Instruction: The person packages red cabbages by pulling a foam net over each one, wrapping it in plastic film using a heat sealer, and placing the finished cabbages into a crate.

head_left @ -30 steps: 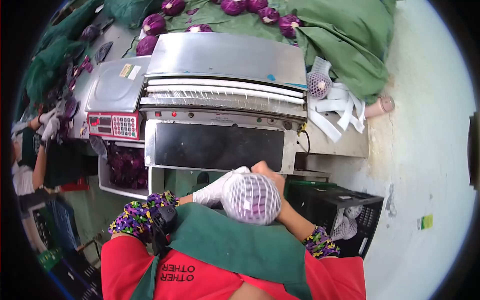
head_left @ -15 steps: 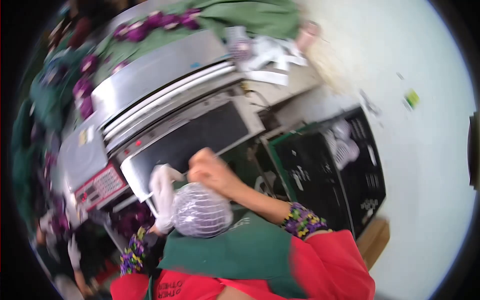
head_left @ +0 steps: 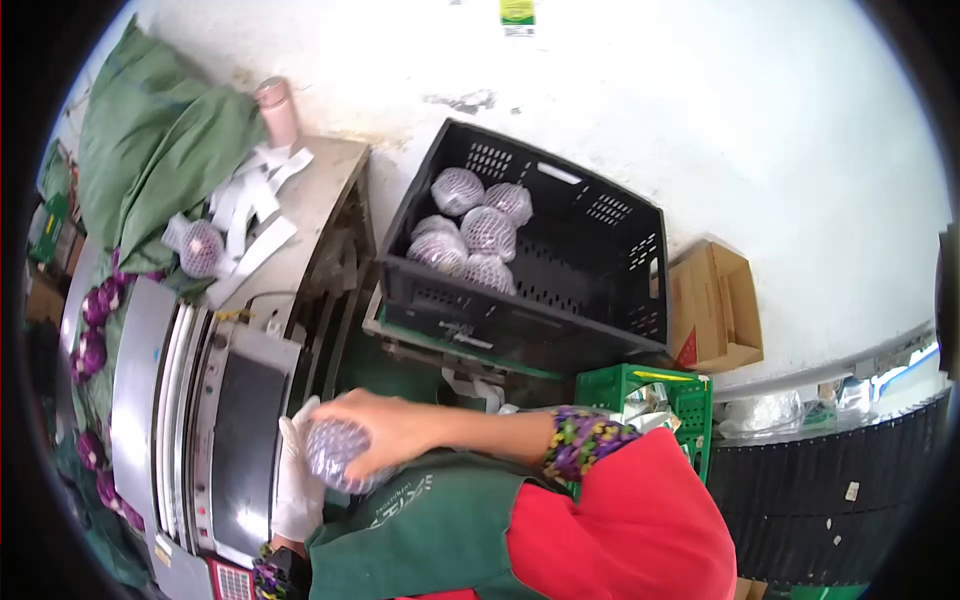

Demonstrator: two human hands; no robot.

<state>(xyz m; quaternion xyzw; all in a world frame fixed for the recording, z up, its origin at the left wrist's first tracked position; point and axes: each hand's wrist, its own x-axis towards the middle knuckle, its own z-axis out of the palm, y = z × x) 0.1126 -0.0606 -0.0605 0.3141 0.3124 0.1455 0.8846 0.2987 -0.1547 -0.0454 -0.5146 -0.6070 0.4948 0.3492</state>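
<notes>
A round red cabbage in a white foam net and clear film is held close to the green apron, at the front edge of the wrapping machine. My right hand, bare, curls over its top and right side. White-gloved, my left hand presses against its left side, with part of the fingers hidden behind the cabbage. Beyond my hands, a black crate contains several similar netted cabbages, grouped toward its left end.
Left stands the wrapping machine with film rollers. Behind it, a table bears white net strips, another netted cabbage and a pink bottle. A green crate and cardboard box sit right of the black crate.
My view has swung right, toward the black crate. My right hand, a closed fist above the cabbage before, now wraps over it. The cabbage has left the machine's front with my hands turning right.
</notes>
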